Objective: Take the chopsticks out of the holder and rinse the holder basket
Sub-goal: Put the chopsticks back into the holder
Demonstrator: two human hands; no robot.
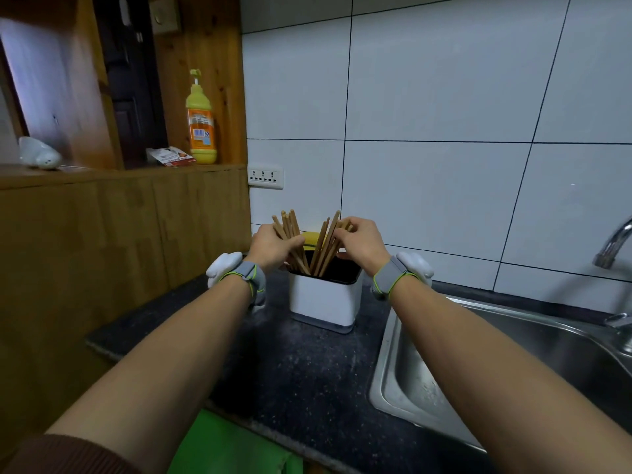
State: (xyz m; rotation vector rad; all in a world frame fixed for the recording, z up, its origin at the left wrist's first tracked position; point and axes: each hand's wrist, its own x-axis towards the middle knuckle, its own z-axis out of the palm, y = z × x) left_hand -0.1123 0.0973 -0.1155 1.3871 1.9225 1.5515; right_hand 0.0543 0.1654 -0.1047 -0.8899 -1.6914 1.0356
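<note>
Lower ends of chopsticks (316,249) hidden inside holder (325,299); yellow object (312,238) behind holder mostly hidden; faucet (614,246) right of holder cut by edge.

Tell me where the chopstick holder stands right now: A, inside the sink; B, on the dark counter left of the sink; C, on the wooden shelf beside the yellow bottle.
B: the white holder sits on the dark counter, left of the sink.
</note>
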